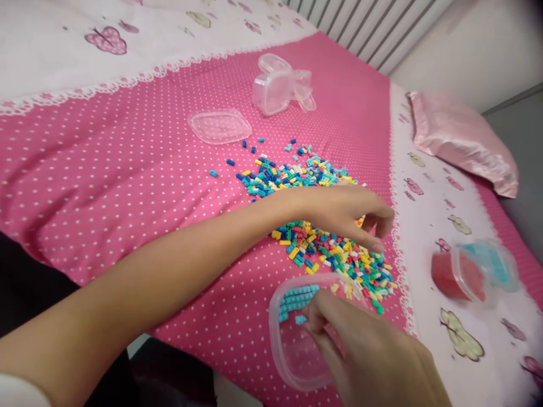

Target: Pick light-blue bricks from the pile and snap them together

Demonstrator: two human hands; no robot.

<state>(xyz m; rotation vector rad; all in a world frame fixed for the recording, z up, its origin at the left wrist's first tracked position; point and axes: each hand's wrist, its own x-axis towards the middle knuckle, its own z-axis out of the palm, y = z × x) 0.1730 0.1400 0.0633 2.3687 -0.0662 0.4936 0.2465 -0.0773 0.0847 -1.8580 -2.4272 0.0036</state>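
pink dotted bedspread (pixel 127 169) carries heap of tiny bricks (pixel 322 249) as two hands reach in

pink cloth with white dots and a lace trim covers the bed, and the heap of tiny bricks, in yellow, red, green, blue and white, lies spread across its middle, running from the far centre toward the near right. the left hand (pixel 339 209) comes in from the near left on a bare arm and hangs over the heap, fingers curled down and tips touching the bricks; whether it pinches one cannot be told. the right hand (pixel 373 356) enters from the near right with its fingers bunched together inside a clear tub (pixel 274 339), which sits on the cloth at the near edge, just beside the heap. whether those fingers hold anything cannot be told. a row of turquoise bricks (pixel 297 297) lines the tub's far wall, and one loose turquoise brick (pixel 300 320) lies just beside the fingertips.

farther off, a clear lid (pixel 219 125) lies flat on the cloth, with a cluster of empty tubs (pixel 280 87) beyond it. to the right, on the pale printed border, stand a red-filled tub (pixel 452 277) and a blue-filled tub (pixel 494 263), touching. a shiny pink pillow (pixel 458 138) rests at the far right, and a white radiator (pixel 373 28) lines the far wall.
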